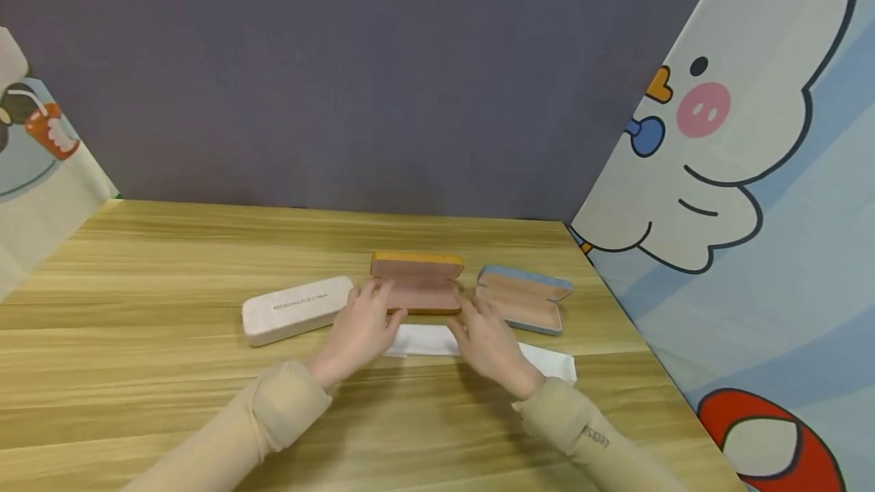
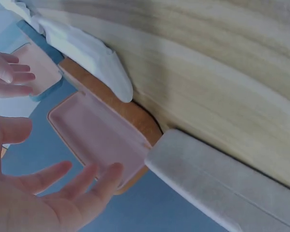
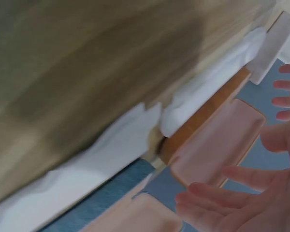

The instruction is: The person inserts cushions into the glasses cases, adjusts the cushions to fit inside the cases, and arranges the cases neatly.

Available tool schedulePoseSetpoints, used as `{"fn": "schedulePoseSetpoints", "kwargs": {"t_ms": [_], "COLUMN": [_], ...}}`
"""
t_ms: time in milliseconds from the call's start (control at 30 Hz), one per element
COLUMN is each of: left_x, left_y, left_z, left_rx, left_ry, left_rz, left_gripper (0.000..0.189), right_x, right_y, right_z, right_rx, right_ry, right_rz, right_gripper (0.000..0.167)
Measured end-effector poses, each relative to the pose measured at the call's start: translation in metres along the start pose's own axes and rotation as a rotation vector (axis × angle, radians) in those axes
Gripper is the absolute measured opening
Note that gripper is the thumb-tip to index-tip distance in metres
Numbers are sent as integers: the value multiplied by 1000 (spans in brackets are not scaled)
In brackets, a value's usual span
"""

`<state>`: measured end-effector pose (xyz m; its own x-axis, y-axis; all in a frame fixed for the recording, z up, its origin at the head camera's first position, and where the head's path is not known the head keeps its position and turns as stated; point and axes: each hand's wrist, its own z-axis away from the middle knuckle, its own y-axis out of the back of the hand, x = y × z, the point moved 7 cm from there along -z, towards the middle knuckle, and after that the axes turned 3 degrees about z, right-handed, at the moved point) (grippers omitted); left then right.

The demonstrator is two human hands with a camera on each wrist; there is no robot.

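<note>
An orange glasses case (image 1: 417, 298) stands with its lid raised, its pink lining facing me. My left hand (image 1: 362, 329) hovers by its left end, fingers spread and holding nothing. By its right end is my right hand (image 1: 491, 344), its fingers loosely extended and likewise without anything in them. To the right, a blue glasses case (image 1: 522, 306) also stands with its lid up, showing a peach lining. A closed pale grey glasses case (image 1: 297, 311) with printed lettering lies on the left. In the right wrist view, one white folded cloth (image 3: 208, 84) lies before the orange case, another white cloth (image 3: 106, 154) before the blue one.
All of this lies on a wood-grain table (image 1: 171, 401). A dark grey panel (image 1: 342, 82) rises behind the table's back edge. Cartoon-printed wall sheets (image 1: 745, 196) border the right and left sides.
</note>
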<state>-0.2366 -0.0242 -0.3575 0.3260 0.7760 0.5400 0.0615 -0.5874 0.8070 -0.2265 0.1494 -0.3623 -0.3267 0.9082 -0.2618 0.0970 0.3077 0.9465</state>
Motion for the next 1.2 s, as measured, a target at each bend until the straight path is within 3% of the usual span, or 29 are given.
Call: {"fn": "schedulePoseSetpoints", "kwargs": {"t_ms": [367,600,833,1200], "left_x": [-4,-9,-12,-18], "left_y": [-13,-19,-22,-30], "left_z": [4,8,10,8], "left_rx": [0,-34,-32,-85], "left_ry": [-67,-45,-55,-10], "left_rz": [-51,-76,-110,-104], "left_gripper": [50,34,28,15], "right_x": [17,18,22,21], "right_y": [-15,-20,-27,-30], "right_z": [8,11,12,12], "right_rx": [-30,-39,-63,-74], "right_ry": [-46,-29,-33,-31], "right_rz": [56,98,134,165], "right_gripper": [42,25,28,24]}}
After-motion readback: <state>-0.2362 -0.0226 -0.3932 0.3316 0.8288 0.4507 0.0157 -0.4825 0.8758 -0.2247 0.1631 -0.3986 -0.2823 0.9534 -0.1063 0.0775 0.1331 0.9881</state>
